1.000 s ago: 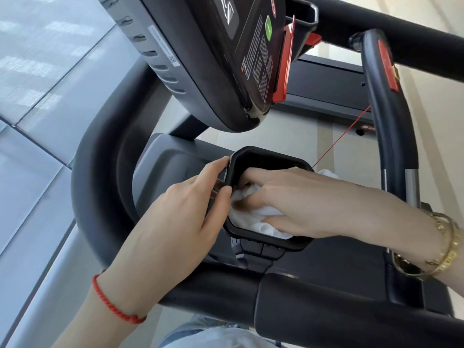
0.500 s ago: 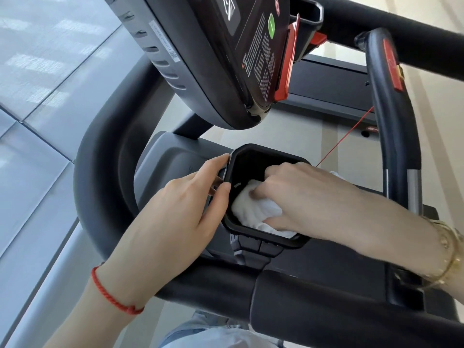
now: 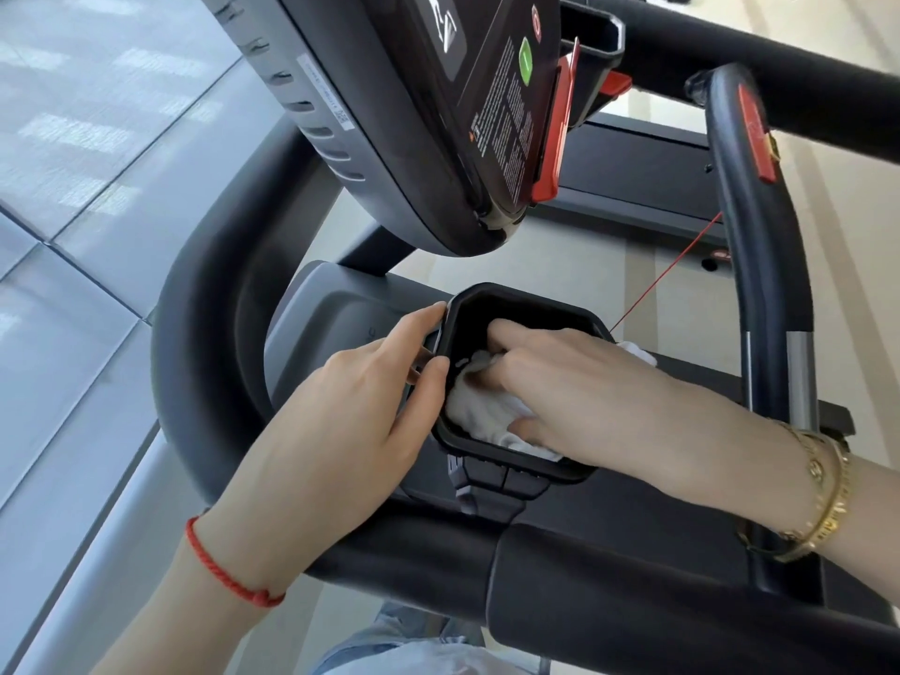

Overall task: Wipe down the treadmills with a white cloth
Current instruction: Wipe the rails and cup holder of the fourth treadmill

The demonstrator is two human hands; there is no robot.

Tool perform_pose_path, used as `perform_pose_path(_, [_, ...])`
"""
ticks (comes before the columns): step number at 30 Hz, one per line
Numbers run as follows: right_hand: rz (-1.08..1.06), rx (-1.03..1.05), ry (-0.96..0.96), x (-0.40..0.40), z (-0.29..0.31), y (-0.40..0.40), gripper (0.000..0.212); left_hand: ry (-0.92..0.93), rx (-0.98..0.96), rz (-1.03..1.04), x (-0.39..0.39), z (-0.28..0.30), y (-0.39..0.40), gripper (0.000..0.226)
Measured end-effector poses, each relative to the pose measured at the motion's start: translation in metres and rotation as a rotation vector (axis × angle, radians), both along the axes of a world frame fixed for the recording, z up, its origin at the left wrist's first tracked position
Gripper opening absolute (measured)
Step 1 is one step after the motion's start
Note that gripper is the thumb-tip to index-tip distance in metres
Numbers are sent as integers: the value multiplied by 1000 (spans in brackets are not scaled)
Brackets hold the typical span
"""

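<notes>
A black treadmill fills the view, with its console [image 3: 438,114] tilted above and a black cup holder [image 3: 516,304] at the centre. My right hand [image 3: 574,387] reaches into the cup holder and holds a white cloth [image 3: 482,411] against its inside, fingers curled round the cloth. A corner of the cloth sticks out over the holder's right rim. My left hand [image 3: 341,421] rests on the grey tray beside the holder, its thumb and forefinger touching the holder's left rim.
A thick black handrail [image 3: 195,333] curves round on the left and passes across the front. An upright black grip [image 3: 759,265] with a red tab stands at the right. A red safety cord [image 3: 667,275] runs from the console. Grey floor tiles lie at the left.
My right hand has pushed deeper and further toward the far side of the cup holder, dragging the cloth with it. The left hand has stayed on the rim.
</notes>
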State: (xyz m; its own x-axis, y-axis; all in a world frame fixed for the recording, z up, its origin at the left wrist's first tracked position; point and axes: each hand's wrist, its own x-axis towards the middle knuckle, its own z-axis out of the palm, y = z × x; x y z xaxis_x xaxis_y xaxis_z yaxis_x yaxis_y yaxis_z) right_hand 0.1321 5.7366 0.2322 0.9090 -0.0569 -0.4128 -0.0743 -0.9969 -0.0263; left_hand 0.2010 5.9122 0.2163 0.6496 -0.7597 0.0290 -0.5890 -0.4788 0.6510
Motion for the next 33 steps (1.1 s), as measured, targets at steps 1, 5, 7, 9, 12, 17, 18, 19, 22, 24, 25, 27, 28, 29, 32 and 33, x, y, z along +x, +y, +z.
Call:
perform_pose_path(1, [-38,-25,10,0,0,0,27,-1,2,4,0,0,0,52])
perform_pose_path(5, [-59,-22,27,-2,2,-1,21,-12,9,1,-1,1,1,53])
perform_pose_path(7, [-48,30,5,-4,1,-4,17,-11,11,-3,-1,1,1,53])
perform_pose_path(9, [-33,102,-11,-5,2,-6,23,0,10,0,0,0,1,53])
perform_pose_path(12, [28,174,-20,-2,3,-5,32,-2,11,-6,0,0,1,53])
perform_pose_path(17, [58,91,0,1,2,-2,28,6,11,1,0,0,1,54])
perform_pose_path(18, [32,70,4,1,1,-1,26,7,12,0,0,0,1,54])
perform_pose_path(19, [6,51,9,1,1,-1,24,8,13,-1,0,0,1,54])
perform_pose_path(22, [-76,22,18,2,-3,1,18,13,12,-2,1,-1,1,55])
perform_pose_path(24, [-117,26,4,2,-4,0,17,12,13,-6,1,-1,1,54])
perform_pose_path(25, [-122,29,-8,1,-5,-1,15,11,14,-8,1,-1,1,54])
perform_pose_path(27, [-115,51,-41,0,-8,-2,11,16,14,-5,1,-1,1,54])
perform_pose_path(28, [-114,77,-67,0,-10,-2,9,20,11,-2,1,-1,1,54])
perform_pose_path(29, [-116,113,-96,0,-11,-2,9,25,8,-2,2,-1,1,54])
perform_pose_path(32, [-107,200,-123,5,-11,-1,18,25,5,-10,1,-1,1,54])
perform_pose_path(33, [-95,205,-124,5,-11,-1,23,23,5,-9,1,-1,2,54])
